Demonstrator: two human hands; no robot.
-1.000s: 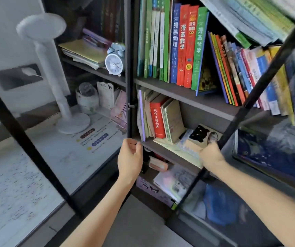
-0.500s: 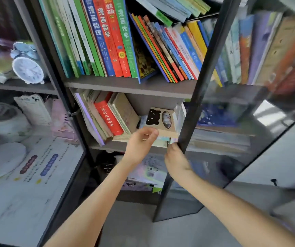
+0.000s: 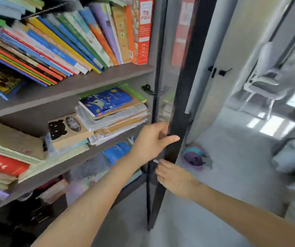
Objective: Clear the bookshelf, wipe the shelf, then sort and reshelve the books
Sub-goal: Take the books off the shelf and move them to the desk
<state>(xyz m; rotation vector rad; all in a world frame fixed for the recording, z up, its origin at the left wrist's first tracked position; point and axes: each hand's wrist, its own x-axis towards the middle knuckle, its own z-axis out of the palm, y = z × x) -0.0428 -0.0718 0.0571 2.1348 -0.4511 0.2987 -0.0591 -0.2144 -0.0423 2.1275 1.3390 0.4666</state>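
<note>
Person's left hand (image 3: 152, 141) gripping black door frame (image 3: 182, 97), right hand (image 3: 174, 177) clutching it just below, books (image 3: 111, 113) stacked on shelf (image 3: 89, 155)

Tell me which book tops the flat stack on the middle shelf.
The dark blue starry book: it lies uppermost, with the pale and tan ones of the stack beneath it.

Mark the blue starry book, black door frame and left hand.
blue starry book (image 3: 105, 100), head view, front cover.
black door frame (image 3: 187, 77), head view, upright bar.
left hand (image 3: 150, 139), head view, back of hand.
</note>
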